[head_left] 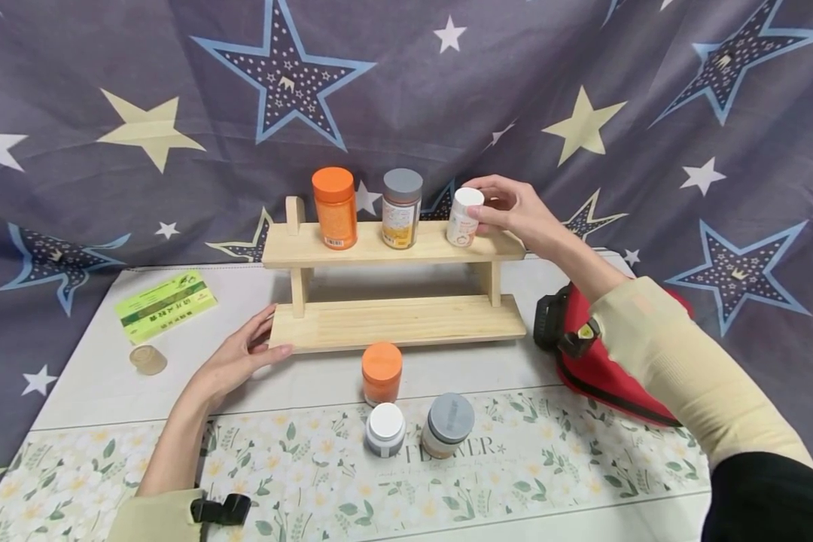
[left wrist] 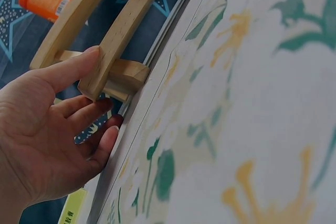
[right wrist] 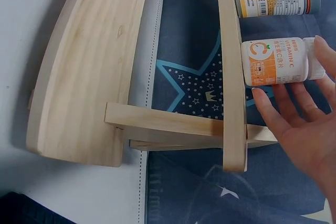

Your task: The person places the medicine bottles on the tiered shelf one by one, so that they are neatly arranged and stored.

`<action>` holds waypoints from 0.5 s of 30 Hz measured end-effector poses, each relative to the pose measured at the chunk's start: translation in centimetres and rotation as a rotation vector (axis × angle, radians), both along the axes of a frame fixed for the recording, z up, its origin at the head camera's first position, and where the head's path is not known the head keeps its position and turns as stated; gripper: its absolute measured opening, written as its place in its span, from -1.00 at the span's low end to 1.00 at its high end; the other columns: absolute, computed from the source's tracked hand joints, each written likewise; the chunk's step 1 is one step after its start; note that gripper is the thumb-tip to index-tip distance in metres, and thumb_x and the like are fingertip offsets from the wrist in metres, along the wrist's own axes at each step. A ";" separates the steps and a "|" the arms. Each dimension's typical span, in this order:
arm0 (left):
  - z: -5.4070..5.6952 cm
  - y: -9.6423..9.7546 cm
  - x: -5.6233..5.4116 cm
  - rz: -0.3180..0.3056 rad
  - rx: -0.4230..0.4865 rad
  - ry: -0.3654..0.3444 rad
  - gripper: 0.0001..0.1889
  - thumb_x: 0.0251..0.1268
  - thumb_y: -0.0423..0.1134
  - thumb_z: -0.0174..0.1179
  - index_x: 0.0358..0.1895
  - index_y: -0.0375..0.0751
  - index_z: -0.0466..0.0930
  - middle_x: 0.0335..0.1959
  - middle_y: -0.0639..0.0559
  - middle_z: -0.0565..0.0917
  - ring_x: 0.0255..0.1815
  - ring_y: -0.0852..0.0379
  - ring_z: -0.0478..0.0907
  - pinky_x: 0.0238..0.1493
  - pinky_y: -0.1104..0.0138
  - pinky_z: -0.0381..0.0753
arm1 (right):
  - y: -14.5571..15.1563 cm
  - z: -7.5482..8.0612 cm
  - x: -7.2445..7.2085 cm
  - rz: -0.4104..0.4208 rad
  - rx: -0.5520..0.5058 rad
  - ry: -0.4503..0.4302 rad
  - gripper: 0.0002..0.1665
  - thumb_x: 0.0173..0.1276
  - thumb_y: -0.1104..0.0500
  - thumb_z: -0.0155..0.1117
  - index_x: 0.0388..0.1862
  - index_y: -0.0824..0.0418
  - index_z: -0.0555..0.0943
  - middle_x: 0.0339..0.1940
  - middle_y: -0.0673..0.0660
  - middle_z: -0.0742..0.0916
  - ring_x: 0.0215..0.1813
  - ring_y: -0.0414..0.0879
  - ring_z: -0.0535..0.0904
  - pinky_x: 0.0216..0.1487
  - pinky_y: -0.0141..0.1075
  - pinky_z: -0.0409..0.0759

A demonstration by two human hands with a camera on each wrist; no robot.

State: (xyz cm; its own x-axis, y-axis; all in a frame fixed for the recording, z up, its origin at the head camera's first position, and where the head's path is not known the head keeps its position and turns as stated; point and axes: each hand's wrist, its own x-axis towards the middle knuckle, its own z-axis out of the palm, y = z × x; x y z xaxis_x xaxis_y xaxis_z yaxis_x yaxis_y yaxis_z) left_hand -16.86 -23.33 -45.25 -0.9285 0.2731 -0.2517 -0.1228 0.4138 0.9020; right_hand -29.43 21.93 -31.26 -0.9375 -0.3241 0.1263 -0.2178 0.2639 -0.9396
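Observation:
A two-tier wooden shelf (head_left: 400, 320) stands on the table. At its left end, my left hand (head_left: 233, 361) grips the lower board, thumb on the board and fingers curled beneath in the left wrist view. My right hand (head_left: 515, 211) holds a small white vitamin C bottle (right wrist: 275, 62) at the right of the upper board, its base at the board. Left of it on that board stand a grey-lidded bottle (head_left: 402, 211) and an orange bottle (head_left: 335, 211). In front of the shelf are an orange-lidded jar (head_left: 382, 373), a white-capped bottle (head_left: 385, 429) and a grey-lidded jar (head_left: 449, 425).
At the left lie a green box (head_left: 165, 305) and a small tan cylinder (head_left: 147, 360). A red bag (head_left: 603, 376) with a black part sits under the right forearm. A star-patterned cloth (head_left: 406, 98) hangs behind the shelf.

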 end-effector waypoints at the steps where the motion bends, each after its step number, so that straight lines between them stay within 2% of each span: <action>1: 0.0 0.0 0.0 0.000 0.001 0.000 0.04 0.45 -0.05 0.29 0.71 -0.06 -0.31 0.69 -0.34 0.02 0.63 -0.44 0.10 0.61 -0.24 0.18 | 0.1 0.0 0.0 0.001 -0.004 -0.001 -0.54 0.42 0.26 0.37 0.28 0.21 0.59 -0.02 0.00 0.74 0.00 -0.17 0.67 0.01 -0.29 0.81; 9: 0.2 0.0 0.0 0.000 -0.010 -0.010 0.05 0.44 -0.03 0.29 0.71 -0.05 -0.32 0.69 -0.33 0.00 0.63 -0.48 0.06 0.60 -0.29 0.14 | 0.2 -0.1 0.2 0.006 -0.014 -0.021 -0.45 0.43 0.19 0.38 0.37 0.20 0.54 0.06 0.02 0.73 0.03 -0.16 0.68 0.03 -0.25 0.81; 15: 0.2 0.0 0.0 -0.004 -0.011 -0.002 0.05 0.44 -0.03 0.29 0.71 -0.06 -0.32 0.69 -0.34 0.00 0.63 -0.48 0.06 0.62 -0.28 0.11 | 0.5 -0.3 1.3 -0.026 -0.075 0.005 -0.41 0.45 0.20 0.34 0.43 0.20 0.48 0.19 0.11 0.64 0.10 -0.14 0.66 0.12 -0.18 0.79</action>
